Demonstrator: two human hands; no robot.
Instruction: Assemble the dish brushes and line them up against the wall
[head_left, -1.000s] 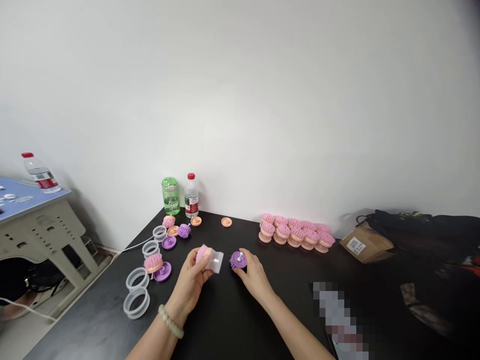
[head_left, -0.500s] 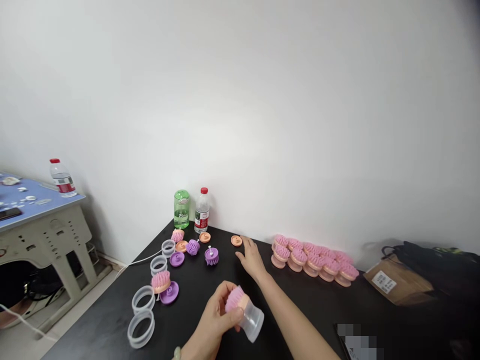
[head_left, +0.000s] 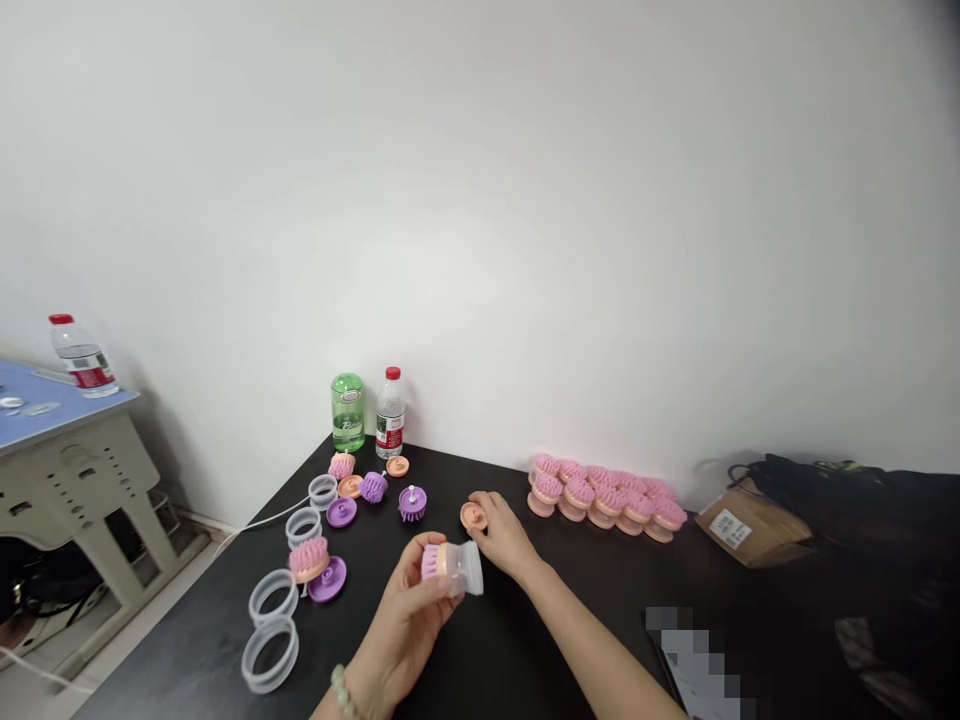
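Note:
My left hand (head_left: 412,620) is closed round a pink-bristled brush head (head_left: 438,563) with a clear plastic collar (head_left: 465,568) on it, tilted so the collar points right. Just beyond, my right hand (head_left: 501,532) pinches a round peach cap (head_left: 472,516) by its edge, its hollow side facing me. On the left lie loose parts: clear plastic rings (head_left: 271,655), purple caps (head_left: 328,580), a purple brush head (head_left: 412,504) with a white stem, and a pink brush head (head_left: 309,560). Several assembled pink brushes (head_left: 604,500) stand in two rows to the right.
A green bottle (head_left: 348,415) and a red-capped water bottle (head_left: 390,415) stand at the back by the wall. A brown paper package (head_left: 754,525) and dark bags (head_left: 840,500) lie on the right. Further left is a blue-topped desk (head_left: 60,405) with another bottle (head_left: 84,358).
My right hand has taken the peach cap from the back of the table and drawn it nearer. The left hand has turned the brush and collar more level and raised them slightly.

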